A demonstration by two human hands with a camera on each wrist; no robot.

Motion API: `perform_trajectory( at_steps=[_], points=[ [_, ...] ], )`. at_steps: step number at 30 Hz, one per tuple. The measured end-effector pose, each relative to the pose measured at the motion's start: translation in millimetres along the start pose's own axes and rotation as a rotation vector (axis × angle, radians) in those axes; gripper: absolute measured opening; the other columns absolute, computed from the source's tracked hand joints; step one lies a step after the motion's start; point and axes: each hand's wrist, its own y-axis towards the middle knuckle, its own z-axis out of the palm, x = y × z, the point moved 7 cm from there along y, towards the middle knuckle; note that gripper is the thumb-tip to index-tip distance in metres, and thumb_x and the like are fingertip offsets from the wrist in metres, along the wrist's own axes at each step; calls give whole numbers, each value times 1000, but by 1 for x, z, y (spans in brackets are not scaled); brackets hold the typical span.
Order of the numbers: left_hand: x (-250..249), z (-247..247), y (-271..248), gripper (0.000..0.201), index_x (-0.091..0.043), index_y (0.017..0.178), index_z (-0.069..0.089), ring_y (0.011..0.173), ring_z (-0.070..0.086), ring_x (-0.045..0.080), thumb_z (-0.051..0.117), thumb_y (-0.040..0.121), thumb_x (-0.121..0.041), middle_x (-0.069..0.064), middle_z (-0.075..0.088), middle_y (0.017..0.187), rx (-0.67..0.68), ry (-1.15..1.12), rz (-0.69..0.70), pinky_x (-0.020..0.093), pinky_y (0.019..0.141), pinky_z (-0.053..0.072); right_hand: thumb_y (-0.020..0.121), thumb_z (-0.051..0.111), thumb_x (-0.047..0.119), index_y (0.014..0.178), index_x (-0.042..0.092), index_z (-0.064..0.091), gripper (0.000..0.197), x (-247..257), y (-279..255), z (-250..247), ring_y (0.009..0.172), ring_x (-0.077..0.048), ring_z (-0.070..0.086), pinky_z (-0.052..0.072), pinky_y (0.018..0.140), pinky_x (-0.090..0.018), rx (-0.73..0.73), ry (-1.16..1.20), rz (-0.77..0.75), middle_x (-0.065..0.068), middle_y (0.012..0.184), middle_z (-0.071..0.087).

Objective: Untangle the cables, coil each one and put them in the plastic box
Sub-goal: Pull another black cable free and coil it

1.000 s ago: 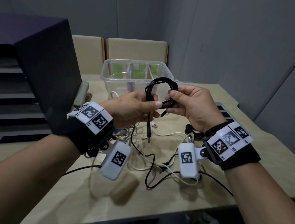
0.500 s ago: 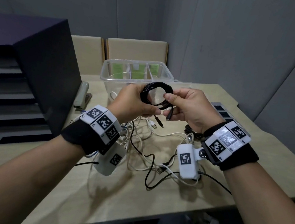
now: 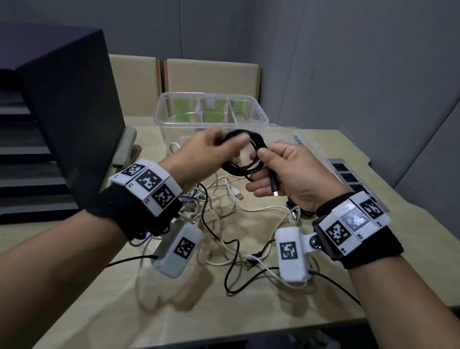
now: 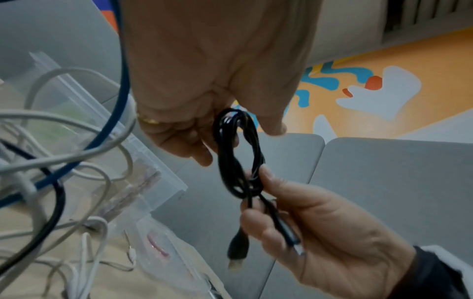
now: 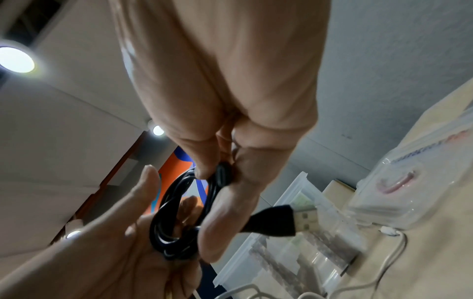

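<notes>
Between both hands, above the table (image 3: 129, 292) and just short of the box (image 3: 261, 114): black coil (image 3: 238, 169), held clear of everything below. Left hand (image 3: 211, 150) curled round the coil's far-left arc, fingers hooked through the loop. Right hand (image 3: 286, 172) pinching the near-right side where the turns bunch, thumb over forefinger, with both tails trapped under the same grip. Micro plug (image 3: 274, 189) pointing down out of the right palm; USB-A plug (image 5: 284, 220) sticking out past the right fingertips toward the box. Loop plane roughly upright and facing the person; long axis running left hand to right hand. Box straight ahead of the coil, beyond it and slightly lower, open at the top, split into three compartments; which compartment suits best cannot be told. Right hand judged marginally nearer the box rim, and already holding the ends, so better placed to carry the coil in alone. Below the hands: loose tangle of white cables (image 3: 247, 210) and a black cable (image 3: 230, 257), not touching the coil. Left of the box: stapler (image 3: 124, 145) and dark tray stack (image 3: 42, 124). Right of it: power strip (image 3: 346, 176). Nothing visible between coil and box opening. Risk, as judged: tails springing free once the left hand lets go.
</notes>
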Motion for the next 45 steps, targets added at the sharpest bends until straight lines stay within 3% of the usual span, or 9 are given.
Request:
perform_trajectory(
  at_steps=[8,12,16,21,25,34,37,42,45],
  points=[
    [-1,-5,0,48,-38,60,65,60,36,19,36,98,-46,6,37,65,4,114,48,34,64,33,97,47,2,89,2,58,13,-4,0,3,57,-21,66,58,55,-29,58,5,-4,-15,70,60],
    [3,-7,-2,39,-28,83,66,55,46,18,36,97,-48,3,49,60,13,323,49,32,65,37,94,52,2,80,2,56,15,-5,4,-12,52,-17,62,58,53,-31,-46,-130,-3,-13,68,56],
    [3,1,-5,44,-13,117,61,88,58,14,35,98,-43,-3,59,85,31,526,33,30,69,39,95,51,2,77,1,54,18,0,8,-20,47,-13,61,58,51,-32,-154,-18,-27,-12,69,52],
    [2,-1,-2,35,-20,77,52,59,42,6,35,99,-40,-7,46,64,-25,664,63,28,54,29,91,58,7,78,3,59,14,-1,7,-14,59,-14,53,52,51,-23,-87,23,2,-9,70,54],
    [7,0,2,37,-25,65,37,63,41,18,34,99,-40,-6,42,63,-45,723,35,30,62,27,89,61,8,71,7,59,19,-2,5,-6,52,-10,43,37,42,-17,-37,57,17,-4,63,53],
    [8,3,-2,46,-9,120,58,100,57,33,30,101,-40,19,64,103,-36,569,-16,28,74,36,83,66,-1,75,6,60,12,3,4,-12,52,-11,57,46,48,-18,-67,61,-33,-5,65,60],
    [6,5,-2,46,-11,123,57,102,57,31,29,101,-40,17,64,104,-29,566,-16,27,75,36,83,64,-6,76,4,58,13,6,5,-17,52,-12,61,54,51,-22,-142,26,-86,-11,69,61],
    [11,7,0,45,-14,117,58,84,55,27,29,100,-42,-3,51,71,-1,578,-46,27,69,35,82,67,-3,74,7,60,15,11,6,-17,57,-18,64,57,59,-32,-235,-203,-196,-10,67,63],
    [15,12,0,43,-14,114,56,79,62,21,29,100,-44,-3,62,78,48,520,-83,29,64,47,82,69,4,73,12,61,15,13,8,-17,64,-25,69,60,66,-42,-275,-380,-248,-7,65,66]
  ],
)
